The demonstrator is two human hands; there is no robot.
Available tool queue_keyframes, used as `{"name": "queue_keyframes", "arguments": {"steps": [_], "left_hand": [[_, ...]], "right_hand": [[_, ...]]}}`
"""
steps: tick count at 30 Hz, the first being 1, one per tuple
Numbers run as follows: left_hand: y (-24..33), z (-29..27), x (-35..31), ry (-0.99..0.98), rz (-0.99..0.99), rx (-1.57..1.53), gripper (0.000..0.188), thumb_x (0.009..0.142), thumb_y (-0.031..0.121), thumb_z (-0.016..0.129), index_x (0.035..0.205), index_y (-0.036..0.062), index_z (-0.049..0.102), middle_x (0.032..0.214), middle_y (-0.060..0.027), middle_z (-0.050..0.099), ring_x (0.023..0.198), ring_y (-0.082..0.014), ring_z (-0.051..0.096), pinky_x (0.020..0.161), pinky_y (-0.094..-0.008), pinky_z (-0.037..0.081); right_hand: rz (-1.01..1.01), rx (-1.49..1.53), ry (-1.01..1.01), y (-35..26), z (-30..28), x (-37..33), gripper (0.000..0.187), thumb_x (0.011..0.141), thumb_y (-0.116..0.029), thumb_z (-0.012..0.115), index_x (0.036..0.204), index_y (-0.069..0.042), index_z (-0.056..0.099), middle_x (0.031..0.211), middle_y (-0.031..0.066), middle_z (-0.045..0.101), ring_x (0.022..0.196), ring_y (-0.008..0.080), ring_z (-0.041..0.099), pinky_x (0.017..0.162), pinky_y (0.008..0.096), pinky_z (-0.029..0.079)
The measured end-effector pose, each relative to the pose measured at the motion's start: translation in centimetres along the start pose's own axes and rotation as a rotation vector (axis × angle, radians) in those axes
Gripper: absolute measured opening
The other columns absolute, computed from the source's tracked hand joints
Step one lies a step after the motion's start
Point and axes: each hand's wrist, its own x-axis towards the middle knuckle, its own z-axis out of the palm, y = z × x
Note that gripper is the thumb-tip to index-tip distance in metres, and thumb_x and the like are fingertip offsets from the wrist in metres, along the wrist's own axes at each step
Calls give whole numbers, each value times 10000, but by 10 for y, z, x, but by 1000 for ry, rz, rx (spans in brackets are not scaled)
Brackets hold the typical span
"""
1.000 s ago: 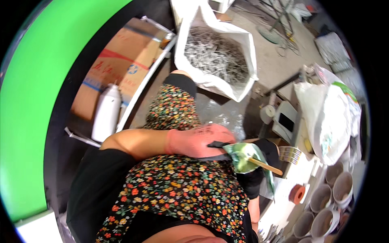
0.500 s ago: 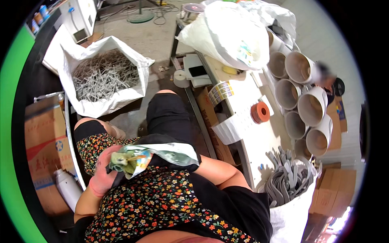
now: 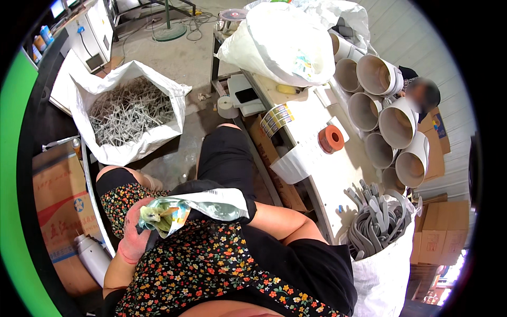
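Observation:
My left hand (image 3: 134, 235), in a pink glove with a dark palm, is closed around one end of a plastic packet (image 3: 216, 203). The packet is white and pale green, with a crumpled, opened-looking end (image 3: 161, 216) next to that hand. It lies across my lap, above a black floral apron (image 3: 195, 259). My right forearm (image 3: 277, 219) reaches in from the right to the packet's other end. Behind the packet's upper edge shows a dark shape (image 3: 198, 186), perhaps my gloved right hand; its fingers are hidden.
A white sack (image 3: 134, 150) of grey plastic pieces stands ahead left. On the bench (image 3: 359, 169) at right are an orange tape roll (image 3: 331, 139), stacked wide tubes (image 3: 398, 124) and a large white bag (image 3: 285, 45). Grey straps (image 3: 375, 227) fill a sack nearby. Another person (image 3: 422, 95) is behind the tubes.
The view has shifted slightly. The packet stays in my left hand, and its crumpled end is turned a little. The person behind the tubes shows more.

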Motion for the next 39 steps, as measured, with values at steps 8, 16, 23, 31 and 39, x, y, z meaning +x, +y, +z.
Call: {"name": "queue_keyframes", "arguments": {"steps": [8, 16, 23, 31, 39], "left_hand": [[-3, 2, -2, 5, 26, 81, 405, 751, 50, 509, 1142, -54, 521, 1168, -185, 533, 1028, -312, 546, 924, -367, 408], [-11, 2, -5, 19, 194, 125, 444, 732, 4, 509, 1171, -60, 496, 1193, -198, 523, 1086, -298, 535, 969, -365, 392], [-8, 2, -10, 68, -34, -75, 497, 727, -8, 499, 1217, -76, 450, 1182, -165, 541, 1090, -235, 533, 975, -345, 385], [-56, -10, -25, 164, -172, 32, 557, 811, -3, 539, 1323, -68, 329, 1291, -177, 435, 1170, -263, 446, 1012, -345, 322], [-69, -14, -11, 232, -265, 149, 559, 828, 44, 593, 1316, -68, 344, 1300, -180, 431, 1193, -285, 424, 1028, -364, 290]], "right_hand": [[-125, -198, 25, -13, 8, -4, 380, 838, -87, 648, 1189, 1, 533, 1148, 116, 581, 1036, 178, 561, 917, 296, 430], [-68, -301, -22, -24, 11, 2, 369, 834, -79, 646, 1177, 0, 538, 1138, 117, 587, 1030, 185, 565, 912, 298, 433], [-126, -308, -34, -14, 6, 0, 362, 847, -99, 627, 1182, 0, 534, 1151, 110, 582, 1035, 188, 561, 913, 308, 430], [-155, -361, -40, -36, 10, -9, 376, 884, -123, 574, 1223, 25, 506, 1224, 152, 542, 1098, 242, 535, 954, 333, 401], [-170, -413, 151, -26, 11, -14, 426, 756, -149, 733, 1123, -4, 572, 1051, 97, 619, 964, 164, 569, 854, 302, 463]]}}
